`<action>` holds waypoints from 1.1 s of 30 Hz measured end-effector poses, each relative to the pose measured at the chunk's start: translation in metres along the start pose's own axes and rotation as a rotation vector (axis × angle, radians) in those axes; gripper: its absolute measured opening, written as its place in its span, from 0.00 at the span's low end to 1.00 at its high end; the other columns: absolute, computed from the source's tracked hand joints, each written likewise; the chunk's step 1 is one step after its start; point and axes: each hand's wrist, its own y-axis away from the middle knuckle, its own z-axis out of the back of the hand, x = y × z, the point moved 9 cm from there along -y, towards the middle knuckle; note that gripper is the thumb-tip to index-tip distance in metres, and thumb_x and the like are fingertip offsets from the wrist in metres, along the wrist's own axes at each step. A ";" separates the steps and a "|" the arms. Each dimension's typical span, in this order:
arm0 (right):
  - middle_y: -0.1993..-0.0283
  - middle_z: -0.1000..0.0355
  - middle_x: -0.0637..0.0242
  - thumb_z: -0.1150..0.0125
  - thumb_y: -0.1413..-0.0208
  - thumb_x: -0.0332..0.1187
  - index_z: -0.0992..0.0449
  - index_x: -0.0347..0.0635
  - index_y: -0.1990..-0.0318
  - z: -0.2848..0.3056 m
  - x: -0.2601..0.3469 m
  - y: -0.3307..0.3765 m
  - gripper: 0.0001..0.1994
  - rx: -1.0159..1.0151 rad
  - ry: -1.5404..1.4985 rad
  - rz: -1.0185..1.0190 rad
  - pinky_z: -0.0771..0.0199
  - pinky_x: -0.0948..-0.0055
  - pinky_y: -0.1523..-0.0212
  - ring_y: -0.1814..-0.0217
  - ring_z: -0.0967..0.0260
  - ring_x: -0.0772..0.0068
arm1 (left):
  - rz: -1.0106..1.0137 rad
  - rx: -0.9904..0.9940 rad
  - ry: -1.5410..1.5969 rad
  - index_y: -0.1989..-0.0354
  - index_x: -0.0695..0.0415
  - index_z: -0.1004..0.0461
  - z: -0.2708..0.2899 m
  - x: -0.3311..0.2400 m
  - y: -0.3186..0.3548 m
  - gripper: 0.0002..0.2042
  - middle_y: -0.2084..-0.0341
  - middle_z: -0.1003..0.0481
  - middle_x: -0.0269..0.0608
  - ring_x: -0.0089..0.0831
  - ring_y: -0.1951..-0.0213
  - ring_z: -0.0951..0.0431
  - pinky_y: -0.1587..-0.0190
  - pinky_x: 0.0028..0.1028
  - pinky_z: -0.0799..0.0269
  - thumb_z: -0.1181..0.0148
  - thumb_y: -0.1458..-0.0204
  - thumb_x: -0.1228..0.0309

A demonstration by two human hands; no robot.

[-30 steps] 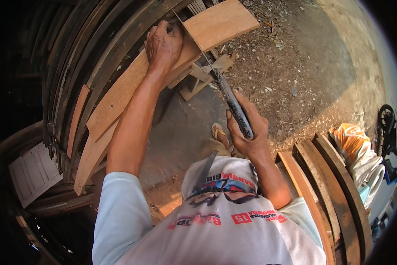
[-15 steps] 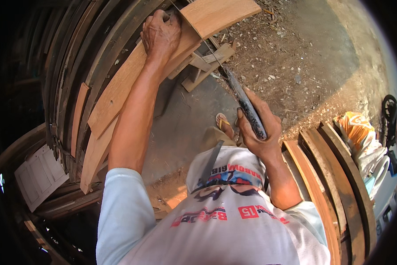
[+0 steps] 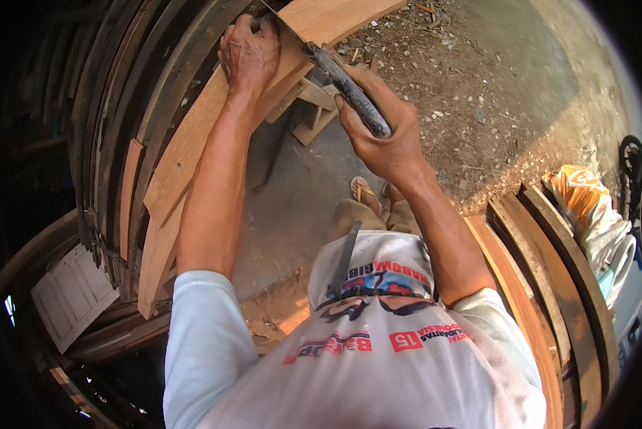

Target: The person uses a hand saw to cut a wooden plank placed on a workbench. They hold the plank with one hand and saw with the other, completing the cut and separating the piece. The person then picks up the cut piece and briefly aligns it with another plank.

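My right hand (image 3: 389, 132) is wrapped round the dark, worn handle of a handsaw (image 3: 346, 87). Its thin blade runs up and left across a pale wooden board (image 3: 341, 16) near the top of the view; the far end of the blade goes out of the picture. Just left of the blade, my left hand (image 3: 251, 53) presses on the board with curled fingers, gripping it; its fingertips are partly hidden. The board stretches down to the left beneath my left forearm, over another pale plank (image 3: 156, 261).
Long dark planks (image 3: 110, 114) are stacked along the left, with a white panelled door (image 3: 74, 293) below. Wood offcuts (image 3: 314, 123) lie under the board. Curved beams (image 3: 550, 279) and an orange-white sack (image 3: 582, 196) stand at right. Chips litter the dirt ground (image 3: 471, 100).
My right hand has pushed the saw up and to the left, so its handle is now close to the board's edge. My left hand keeps its place on the board.
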 end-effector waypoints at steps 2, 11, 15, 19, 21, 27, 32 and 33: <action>0.54 0.16 0.51 0.32 0.43 0.21 0.23 0.36 0.39 0.002 0.001 0.004 0.22 -0.022 0.032 0.017 0.16 0.69 0.56 0.55 0.13 0.64 | -0.008 -0.024 0.043 0.57 0.63 0.20 0.003 -0.007 0.001 0.23 0.57 0.20 0.62 0.60 0.50 0.22 0.46 0.51 0.29 0.45 0.38 0.51; 0.58 0.16 0.54 0.32 0.41 0.24 0.22 0.36 0.40 0.015 0.003 0.032 0.20 -0.013 -0.006 0.030 0.16 0.70 0.59 0.58 0.14 0.68 | -0.002 -0.084 -0.034 0.59 0.61 0.24 0.003 -0.001 0.003 0.20 0.59 0.22 0.64 0.63 0.52 0.23 0.48 0.53 0.29 0.43 0.35 0.53; 0.58 0.16 0.54 0.31 0.41 0.24 0.23 0.38 0.40 -0.005 0.007 0.007 0.21 0.001 0.031 0.080 0.17 0.70 0.59 0.58 0.14 0.69 | -0.009 -0.104 -0.049 0.60 0.64 0.22 0.021 -0.009 0.009 0.20 0.60 0.20 0.66 0.64 0.55 0.21 0.51 0.53 0.27 0.42 0.36 0.54; 0.56 0.16 0.55 0.32 0.40 0.24 0.23 0.36 0.39 0.040 0.015 0.078 0.20 -0.062 0.111 0.109 0.17 0.72 0.57 0.55 0.14 0.71 | 0.039 -0.056 0.044 0.60 0.64 0.21 0.010 -0.010 0.010 0.19 0.60 0.20 0.65 0.64 0.54 0.21 0.50 0.53 0.27 0.42 0.36 0.56; 0.56 0.15 0.57 0.33 0.40 0.24 0.23 0.36 0.39 0.030 0.011 0.069 0.21 -0.039 0.074 0.056 0.17 0.72 0.57 0.55 0.14 0.70 | 0.036 -0.092 0.013 0.60 0.64 0.21 0.014 -0.008 0.008 0.19 0.59 0.20 0.65 0.64 0.53 0.21 0.50 0.53 0.27 0.42 0.36 0.57; 0.57 0.16 0.59 0.33 0.42 0.23 0.23 0.36 0.39 -0.010 0.006 -0.009 0.22 -0.033 0.115 0.087 0.16 0.70 0.58 0.57 0.14 0.69 | 0.033 0.008 0.088 0.59 0.64 0.19 -0.001 0.006 0.004 0.26 0.59 0.18 0.63 0.60 0.53 0.19 0.47 0.49 0.26 0.42 0.40 0.48; 0.58 0.17 0.54 0.32 0.42 0.23 0.23 0.37 0.38 0.032 0.010 0.082 0.22 -0.041 0.049 0.044 0.17 0.71 0.59 0.58 0.14 0.69 | 0.069 -0.019 0.037 0.57 0.64 0.19 0.008 0.007 0.007 0.27 0.59 0.18 0.63 0.59 0.53 0.18 0.47 0.48 0.26 0.45 0.39 0.46; 0.58 0.17 0.52 0.32 0.41 0.24 0.23 0.37 0.38 0.024 0.008 0.071 0.22 -0.046 0.047 0.059 0.18 0.70 0.59 0.58 0.14 0.69 | 0.038 -0.042 0.011 0.57 0.64 0.19 0.005 0.014 0.001 0.27 0.59 0.18 0.63 0.59 0.53 0.18 0.47 0.48 0.26 0.45 0.39 0.46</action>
